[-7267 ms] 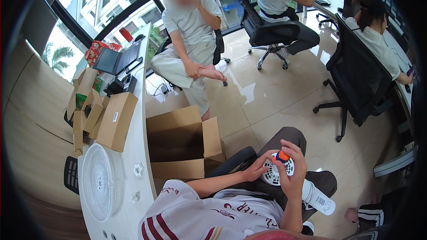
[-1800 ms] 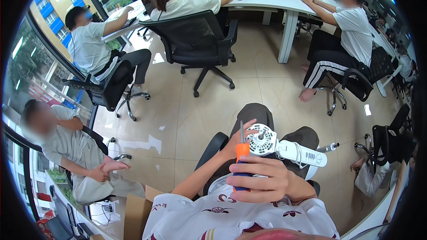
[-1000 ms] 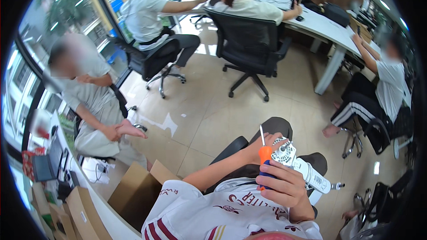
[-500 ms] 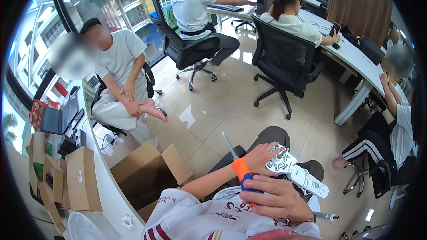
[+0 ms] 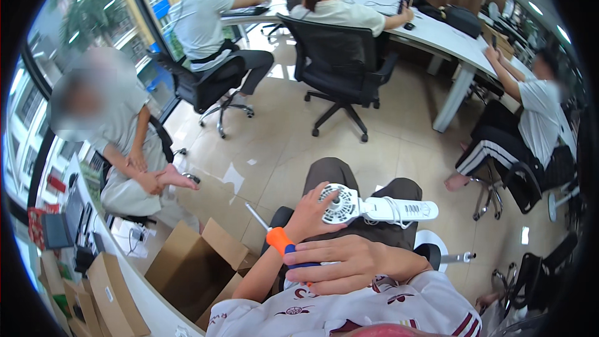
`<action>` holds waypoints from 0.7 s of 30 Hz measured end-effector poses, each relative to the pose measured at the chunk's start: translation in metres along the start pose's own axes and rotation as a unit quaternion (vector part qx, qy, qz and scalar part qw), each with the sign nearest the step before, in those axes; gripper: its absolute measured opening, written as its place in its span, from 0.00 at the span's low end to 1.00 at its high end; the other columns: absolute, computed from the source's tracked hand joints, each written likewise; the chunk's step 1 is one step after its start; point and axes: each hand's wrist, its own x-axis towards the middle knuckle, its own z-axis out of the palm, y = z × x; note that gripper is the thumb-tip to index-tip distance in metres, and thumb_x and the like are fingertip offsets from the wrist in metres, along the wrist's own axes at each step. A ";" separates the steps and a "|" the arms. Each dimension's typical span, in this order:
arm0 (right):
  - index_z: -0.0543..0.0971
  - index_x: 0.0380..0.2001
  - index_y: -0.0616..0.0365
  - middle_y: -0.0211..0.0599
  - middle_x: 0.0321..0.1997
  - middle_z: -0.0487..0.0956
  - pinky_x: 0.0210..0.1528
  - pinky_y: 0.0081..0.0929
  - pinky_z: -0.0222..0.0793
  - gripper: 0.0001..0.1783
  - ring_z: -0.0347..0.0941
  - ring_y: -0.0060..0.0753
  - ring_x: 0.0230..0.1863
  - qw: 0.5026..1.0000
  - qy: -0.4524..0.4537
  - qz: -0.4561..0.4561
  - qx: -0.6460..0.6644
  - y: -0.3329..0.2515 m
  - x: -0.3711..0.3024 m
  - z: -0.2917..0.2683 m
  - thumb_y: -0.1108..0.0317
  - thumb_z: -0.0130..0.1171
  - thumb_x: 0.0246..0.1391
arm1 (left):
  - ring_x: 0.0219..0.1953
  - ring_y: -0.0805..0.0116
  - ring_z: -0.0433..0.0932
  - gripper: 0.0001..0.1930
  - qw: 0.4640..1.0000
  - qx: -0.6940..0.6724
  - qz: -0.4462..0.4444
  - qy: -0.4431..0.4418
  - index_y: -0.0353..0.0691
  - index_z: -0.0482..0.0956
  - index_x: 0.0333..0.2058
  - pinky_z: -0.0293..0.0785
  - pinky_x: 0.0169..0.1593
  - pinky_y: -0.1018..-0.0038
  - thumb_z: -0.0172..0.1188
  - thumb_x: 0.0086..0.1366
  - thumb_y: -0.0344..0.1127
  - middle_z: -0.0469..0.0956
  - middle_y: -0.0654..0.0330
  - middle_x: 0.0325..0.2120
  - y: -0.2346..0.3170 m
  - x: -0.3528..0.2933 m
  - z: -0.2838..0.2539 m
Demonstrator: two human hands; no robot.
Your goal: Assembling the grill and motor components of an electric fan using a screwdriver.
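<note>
A white fan motor unit (image 5: 405,210) lies across my thighs, its round slotted housing at the left end and a long neck with a white cord at the right. My left hand (image 5: 307,217) is closed over the rim of that housing, beside the short shaft in its middle. In front of my chest, my right hand (image 5: 340,263) grips a screwdriver (image 5: 279,238) by its orange and blue handle. The bare metal shank points up and to the left, over my left forearm and clear of the fan.
An open cardboard box (image 5: 187,266) stands at my left, beside a white desk (image 5: 138,287) with more boxes. A white round piece (image 5: 430,242) and a metal tube (image 5: 458,257) are at my right. Several people sit around on office chairs (image 5: 340,62).
The view has swung to the right, so the room sits further left. The fan unit now lies more level across my thighs. Both hands keep their holds.
</note>
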 end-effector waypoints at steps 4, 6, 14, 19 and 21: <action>0.75 0.32 0.62 0.48 0.52 0.82 0.50 0.47 0.83 0.06 0.80 0.57 0.58 1.000 0.001 0.011 -0.007 -0.002 -0.004 -0.001 0.74 0.64 0.57 | 0.61 0.36 0.71 0.43 1.000 -0.014 -0.020 -0.009 0.40 0.73 0.60 0.71 0.63 0.52 0.75 0.51 0.60 0.63 0.38 0.65 0.004 0.001 -0.002; 0.75 0.32 0.62 0.48 0.52 0.82 0.50 0.47 0.83 0.06 0.80 0.57 0.57 1.000 -0.001 0.007 0.003 -0.001 -0.005 -0.002 0.74 0.64 0.57 | 0.61 0.36 0.70 0.43 0.999 -0.017 -0.030 -0.009 0.40 0.74 0.59 0.71 0.63 0.52 0.76 0.51 0.60 0.63 0.38 0.65 0.005 0.000 -0.004; 0.75 0.37 0.60 0.50 0.51 0.84 0.55 0.50 0.83 0.10 0.82 0.58 0.54 0.999 -0.029 0.026 -0.009 -0.001 0.002 -0.004 0.76 0.67 0.56 | 0.64 0.38 0.68 0.45 0.999 -0.043 -0.025 0.004 0.42 0.72 0.62 0.67 0.66 0.53 0.75 0.50 0.60 0.62 0.41 0.66 0.000 -0.003 -0.002; 0.76 0.34 0.62 0.48 0.49 0.85 0.55 0.48 0.83 0.09 0.82 0.56 0.54 0.998 -0.043 0.045 0.007 0.003 0.000 0.002 0.76 0.68 0.53 | 0.64 0.39 0.68 0.43 0.998 -0.044 -0.044 0.016 0.52 0.71 0.64 0.67 0.66 0.54 0.75 0.50 0.57 0.61 0.42 0.67 -0.014 -0.013 0.009; 0.77 0.34 0.62 0.48 0.49 0.85 0.51 0.45 0.84 0.09 0.82 0.57 0.54 0.998 -0.030 0.051 -0.017 0.011 -0.005 0.009 0.76 0.68 0.52 | 0.64 0.40 0.69 0.39 1.000 -0.011 -0.024 0.002 0.55 0.69 0.66 0.68 0.66 0.54 0.70 0.55 0.52 0.59 0.42 0.68 -0.023 -0.014 0.016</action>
